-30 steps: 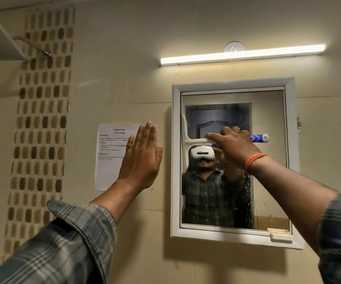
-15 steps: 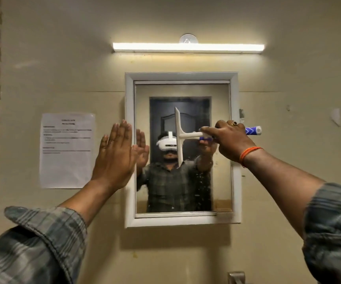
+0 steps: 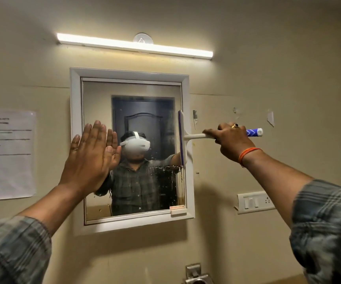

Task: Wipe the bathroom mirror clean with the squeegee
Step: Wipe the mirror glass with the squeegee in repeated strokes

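Right hand (image 3: 234, 141) holds squeegee (image 3: 186, 137) blade vertical.

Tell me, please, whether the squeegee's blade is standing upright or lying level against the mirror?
Upright: the squeegee blade runs vertically along the mirror's right edge, its handle sticking out sideways into the right hand.

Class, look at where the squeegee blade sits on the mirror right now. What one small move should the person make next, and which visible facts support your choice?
Probably lift the squeegee off the glass and reset it lower at the left for another pass. The right hand grips its handle with the blade upright at the mirror's right frame edge, so this stroke looks finished, while droplets and streaks cover the glass below it. The left hand is raised flat near the left frame.
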